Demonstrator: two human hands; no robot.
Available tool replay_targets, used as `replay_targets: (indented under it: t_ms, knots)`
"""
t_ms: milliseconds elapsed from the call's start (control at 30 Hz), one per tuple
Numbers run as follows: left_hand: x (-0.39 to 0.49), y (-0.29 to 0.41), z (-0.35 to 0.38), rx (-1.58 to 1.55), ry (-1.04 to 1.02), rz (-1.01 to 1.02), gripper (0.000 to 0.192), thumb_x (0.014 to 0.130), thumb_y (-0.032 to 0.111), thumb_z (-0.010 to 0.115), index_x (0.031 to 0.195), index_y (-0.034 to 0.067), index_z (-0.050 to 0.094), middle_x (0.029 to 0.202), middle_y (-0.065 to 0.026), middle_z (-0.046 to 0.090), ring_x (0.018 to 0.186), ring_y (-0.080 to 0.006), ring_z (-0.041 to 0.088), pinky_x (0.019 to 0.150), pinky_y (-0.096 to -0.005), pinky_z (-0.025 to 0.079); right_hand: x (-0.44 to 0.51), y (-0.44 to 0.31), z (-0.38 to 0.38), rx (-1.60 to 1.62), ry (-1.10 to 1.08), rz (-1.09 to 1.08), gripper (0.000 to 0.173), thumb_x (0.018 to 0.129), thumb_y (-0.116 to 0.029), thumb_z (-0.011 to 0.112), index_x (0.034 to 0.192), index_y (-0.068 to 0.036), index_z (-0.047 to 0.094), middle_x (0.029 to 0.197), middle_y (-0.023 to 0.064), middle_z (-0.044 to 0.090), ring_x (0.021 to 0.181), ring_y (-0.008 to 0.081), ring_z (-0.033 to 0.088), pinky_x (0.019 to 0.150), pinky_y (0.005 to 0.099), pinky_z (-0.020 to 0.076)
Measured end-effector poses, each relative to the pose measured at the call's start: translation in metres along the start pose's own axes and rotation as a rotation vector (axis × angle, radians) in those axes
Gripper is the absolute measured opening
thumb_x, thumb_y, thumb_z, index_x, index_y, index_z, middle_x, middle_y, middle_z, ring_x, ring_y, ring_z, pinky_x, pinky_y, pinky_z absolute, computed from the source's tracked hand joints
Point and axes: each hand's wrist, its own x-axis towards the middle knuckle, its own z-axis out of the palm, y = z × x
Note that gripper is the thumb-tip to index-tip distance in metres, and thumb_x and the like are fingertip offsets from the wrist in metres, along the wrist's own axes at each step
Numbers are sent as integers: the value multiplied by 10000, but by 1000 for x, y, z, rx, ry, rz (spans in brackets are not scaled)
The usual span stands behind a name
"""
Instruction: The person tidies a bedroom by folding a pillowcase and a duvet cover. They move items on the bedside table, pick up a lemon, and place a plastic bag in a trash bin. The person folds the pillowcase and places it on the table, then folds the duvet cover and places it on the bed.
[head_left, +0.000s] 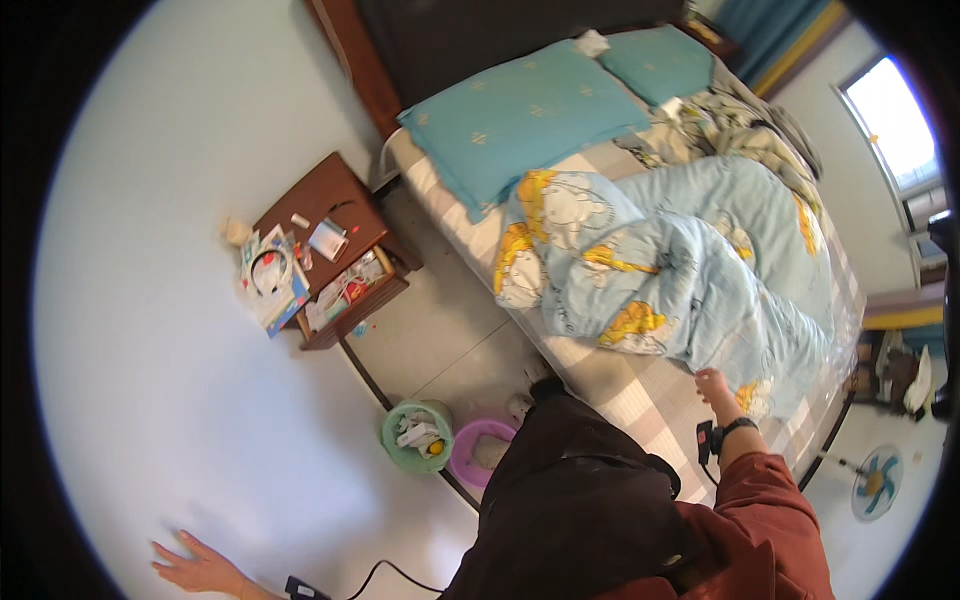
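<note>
My left hand (199, 564) is raised beside the pale wall at the lower left, fingers spread and holding nothing. At the near edge of a rumpled light-blue quilt (712, 300) with yellow and white cartoon prints is my right hand (714, 390). Its fingers are curled, and whether they pinch the quilt cannot be told. The quilt lies bunched on a bed with a checked beige sheet (607, 375). Towards the dark headboard lie a large teal pillow (525, 112) and a smaller teal pillow (660, 64), with a crumpled patterned cloth (742, 135) beside them.
A brown nightstand (307, 202) with an open drawer (352, 300) holds papers and small items. Beside my legs stand a green bin (386, 446) with rubbish and a pink basin (459, 450). A fan (877, 484) stands beyond the bed at the right.
</note>
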Motion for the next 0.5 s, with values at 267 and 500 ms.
replay_targets:
  t_ms: [267,500]
  knots:
    - [-73,202,32,-614,-529,24,537,800,297,578,1262,95,393,1356,-229,238,1229,-380,282,981,-443,285,-110,153,-3,100,-35,-94,257,734,-170,534,950,-65,628,636,91,614,580,167,594,585,294,484]
    - [-83,341,-70,-1017,-838,457,518,789,236,574,1242,55,397,1364,-245,211,1261,-365,230,1006,-390,249,-164,280,-10,557,135,162,243,731,-120,527,943,-48,621,732,99,628,648,165,607,613,292,485]
